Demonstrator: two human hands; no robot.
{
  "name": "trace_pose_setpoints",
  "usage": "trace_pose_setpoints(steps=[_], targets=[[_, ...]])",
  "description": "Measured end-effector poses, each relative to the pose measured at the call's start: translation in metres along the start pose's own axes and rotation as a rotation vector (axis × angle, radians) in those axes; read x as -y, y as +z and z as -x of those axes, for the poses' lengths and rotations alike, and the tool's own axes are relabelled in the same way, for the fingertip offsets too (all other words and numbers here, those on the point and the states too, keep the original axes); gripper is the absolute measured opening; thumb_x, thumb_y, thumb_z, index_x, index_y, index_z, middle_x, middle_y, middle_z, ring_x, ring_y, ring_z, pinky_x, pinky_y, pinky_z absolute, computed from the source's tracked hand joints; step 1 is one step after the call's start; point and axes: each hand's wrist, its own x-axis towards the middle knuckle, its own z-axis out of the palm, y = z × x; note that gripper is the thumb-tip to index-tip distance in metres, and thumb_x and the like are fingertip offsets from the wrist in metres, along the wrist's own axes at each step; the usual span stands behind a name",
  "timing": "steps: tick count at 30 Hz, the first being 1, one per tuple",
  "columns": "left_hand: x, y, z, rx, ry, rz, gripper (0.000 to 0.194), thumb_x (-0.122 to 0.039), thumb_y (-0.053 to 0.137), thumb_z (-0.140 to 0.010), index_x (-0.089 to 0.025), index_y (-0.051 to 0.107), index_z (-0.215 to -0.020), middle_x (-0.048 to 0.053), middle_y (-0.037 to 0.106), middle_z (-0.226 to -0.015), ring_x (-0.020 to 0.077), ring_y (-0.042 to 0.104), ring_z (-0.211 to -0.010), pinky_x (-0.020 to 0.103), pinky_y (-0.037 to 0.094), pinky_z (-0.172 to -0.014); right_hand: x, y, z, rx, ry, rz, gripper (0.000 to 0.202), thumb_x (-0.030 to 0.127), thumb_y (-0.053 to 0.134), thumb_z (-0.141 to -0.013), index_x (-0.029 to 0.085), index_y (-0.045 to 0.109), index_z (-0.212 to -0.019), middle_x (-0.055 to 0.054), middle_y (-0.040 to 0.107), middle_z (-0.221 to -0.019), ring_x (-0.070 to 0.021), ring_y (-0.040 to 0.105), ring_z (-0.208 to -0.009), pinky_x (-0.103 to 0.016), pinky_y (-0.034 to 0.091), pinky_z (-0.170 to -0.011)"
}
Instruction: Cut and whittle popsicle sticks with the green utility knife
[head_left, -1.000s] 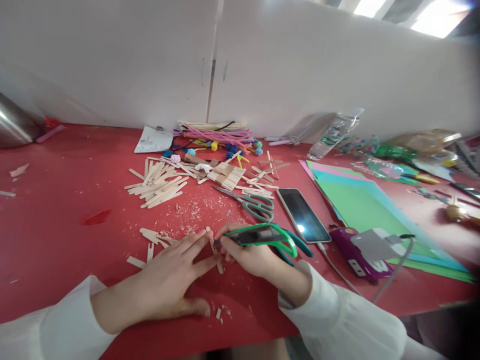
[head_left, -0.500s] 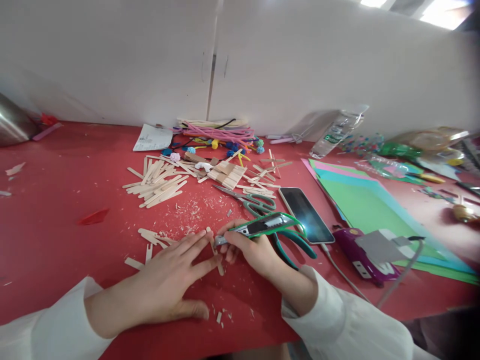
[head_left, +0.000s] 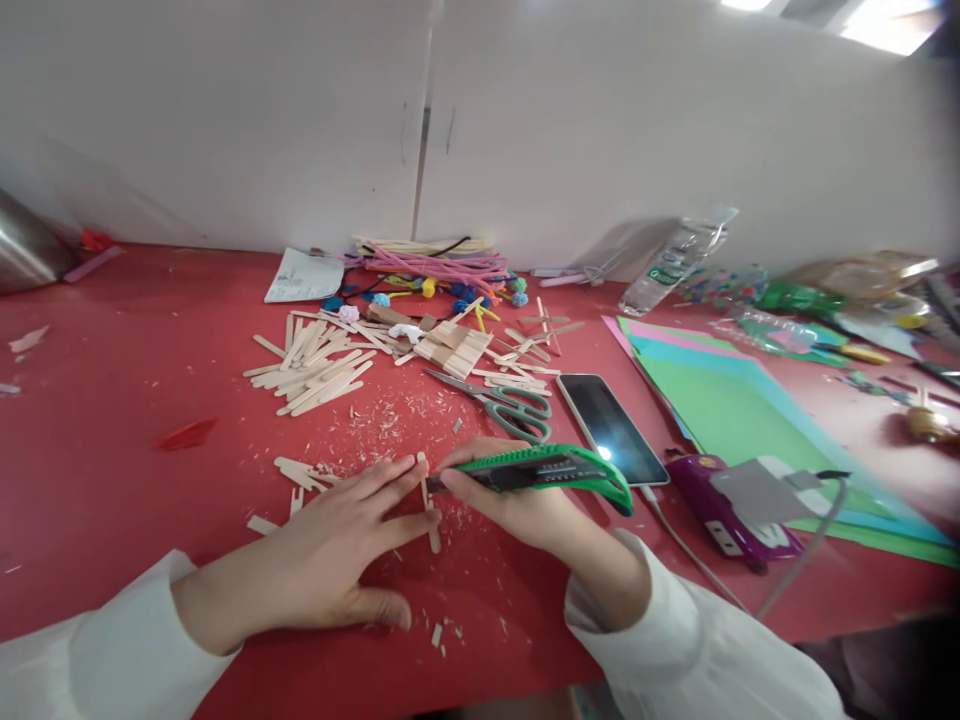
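Two hands in the head view, so where's the left one?
"Flat at 8 o'clock from the small wooden stick (head_left: 434, 538). The left hand (head_left: 322, 560) has its thumb and index finger spread apart, the farther fingers close together, fingertips touching the stick."
"And the right hand (head_left: 529, 515)?"
"At 4 o'clock from the stick, fingers clamped on the green cutter (head_left: 547, 463), its blade end against the stick."
"What's around that?"
"Scissors (head_left: 519, 412) at 1 o'clock, phone (head_left: 611, 425) at 2, loose sticks (head_left: 319, 370) heaped at 11, all on the red table (head_left: 112, 400)."
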Motion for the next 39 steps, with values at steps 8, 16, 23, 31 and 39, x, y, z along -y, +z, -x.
trace_pose_setpoints(steps=[8, 16, 23, 31, 39], targets=[[-0.003, -0.007, -0.001, 0.045, -0.017, -0.008, 0.07, -0.068, 0.047, -0.08, -0.024, 0.051, -0.134, 0.014, 0.026, -0.152, 0.0356, 0.02, -0.139, 0.053, 0.029, -0.109, 0.002, 0.002, -0.001, 0.011, -0.044, -0.009, 0.014, 0.024, 0.056, -0.086, 0.021, 0.07, -0.087, -0.004, 0.073, -0.085, -0.0157, 0.068, -0.075, -0.03, 0.055, -0.073], [-0.001, -0.008, -0.002, 0.042, -0.02, 0.06, 0.067, -0.067, 0.05, -0.08, -0.024, 0.053, -0.132, 0.014, 0.024, -0.152, 0.0354, 0.019, -0.14, 0.053, 0.028, -0.109, 0.008, -0.004, 0.0, 0.106, -0.152, 0.051, 0.018, 0.023, 0.051, -0.09, 0.019, 0.069, -0.09, -0.006, 0.073, -0.088, -0.0182, 0.068, -0.082, -0.031, 0.055, -0.074], [-0.001, -0.006, -0.001, 0.04, -0.007, 0.054, 0.067, -0.067, 0.047, -0.081, -0.024, 0.052, -0.133, 0.013, 0.027, -0.152, 0.0336, 0.018, -0.14, 0.053, 0.026, -0.11, 0.004, 0.002, 0.004, 0.169, -0.251, 0.0, 0.019, 0.018, 0.049, -0.09, 0.018, 0.067, -0.086, -0.006, 0.07, -0.078, -0.0163, 0.066, -0.072, -0.027, 0.053, -0.069], [-0.001, -0.008, 0.001, 0.056, -0.02, 0.009, 0.065, -0.066, 0.048, -0.082, -0.025, 0.053, -0.132, 0.013, 0.027, -0.152, 0.0345, 0.021, -0.139, 0.053, 0.029, -0.109, 0.003, 0.01, -0.004, 0.077, 0.087, -0.113, 0.019, 0.028, 0.05, -0.087, 0.02, 0.066, -0.079, -0.004, 0.071, -0.074, -0.0198, 0.068, -0.074, -0.034, 0.055, -0.072], [-0.002, -0.009, -0.002, 0.044, -0.036, 0.05, 0.067, -0.069, 0.046, -0.08, -0.026, 0.054, -0.131, 0.012, 0.025, -0.152, 0.035, 0.022, -0.139, 0.053, 0.028, -0.109, -0.012, 0.024, -0.001, -0.042, 0.4, -0.468, 0.033, 0.052, 0.058, -0.078, 0.019, 0.058, -0.073, 0.001, 0.061, -0.051, -0.0148, 0.061, -0.046, -0.027, 0.053, -0.049]])
